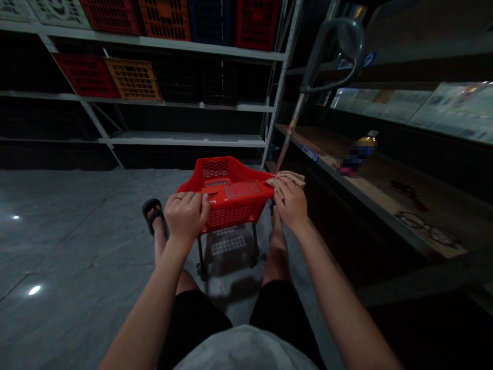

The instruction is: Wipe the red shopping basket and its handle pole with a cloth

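Note:
A small red plastic shopping cart [242, 190] on dark legs with casters stands on the floor between my legs. My left hand [186, 213] is closed around the left side of its near edge. At the cart's right corner, my right hand [290, 200] presses a beige cloth [295, 178] against the rim, its fingers curled over the cloth. Part of the cloth is hidden under those fingers. A pale label panel lies on the cart's near edge between my hands.
White metal shelving [185, 139] with red crates [90, 75] and a yellow crate [134, 78] stands ahead. On the right shelf lie a bottle [360, 152], partly blurred, and eyeglasses [427, 227]. A grey loop handle [335, 56] on a pole rises beside the shelf.

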Demonstrator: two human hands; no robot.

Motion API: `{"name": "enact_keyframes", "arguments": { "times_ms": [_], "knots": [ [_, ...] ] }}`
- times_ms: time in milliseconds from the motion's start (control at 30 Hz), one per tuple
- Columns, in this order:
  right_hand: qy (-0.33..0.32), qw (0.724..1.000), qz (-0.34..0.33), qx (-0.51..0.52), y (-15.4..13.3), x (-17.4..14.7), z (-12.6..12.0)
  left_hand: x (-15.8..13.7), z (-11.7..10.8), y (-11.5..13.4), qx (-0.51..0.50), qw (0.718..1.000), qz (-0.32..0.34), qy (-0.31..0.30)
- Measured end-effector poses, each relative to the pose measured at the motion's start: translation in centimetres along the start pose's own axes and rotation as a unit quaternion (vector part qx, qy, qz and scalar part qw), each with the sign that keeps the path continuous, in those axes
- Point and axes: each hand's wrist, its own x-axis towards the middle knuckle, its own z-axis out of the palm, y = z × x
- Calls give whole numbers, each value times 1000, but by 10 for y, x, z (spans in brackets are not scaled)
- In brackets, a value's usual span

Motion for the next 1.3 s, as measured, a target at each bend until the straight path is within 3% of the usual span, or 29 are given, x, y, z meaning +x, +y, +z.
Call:
{"name": "enact_keyframes", "arguments": {
  "times_ms": [67,133,267,367,500,667,833,967,1067,1167,1300],
  "knots": [
    [2,1000,12,14,14,10,-1,0,-1,9,0,1000,-18,5],
    [9,999,26,21,5,15,4,0,-3,20,-1,999,-37,9],
    [16,999,8,40,-61,10,20,-1,-9,37,13,998,-55,17],
    [-64,993,-78,67,-112,16,26,-3,-14,40,7,999,-47,-2],
    [-129,979,-128,94,-135,35,27,-6,-20,36,7,1000,-18,-16],
    [-62,986,-119,99,-98,15,17,-13,-25,33,35,999,-1,5],
    [5,996,-65,63,-17,-12,2,-20,-29,33,17,1000,-13,7],
    [9,999,-28,44,53,17,-1,-17,-30,42,4,1000,-21,2],
    [15,997,18,68,86,44,5,-13,-27,55,-24,999,-26,-7],
    [63,992,71,84,81,43,14,-12,-23,71,-40,999,-21,-6],
    [149,982,71,90,11,-3,22,-15,-30,91,-57,997,-23,-46]
  ]
}}
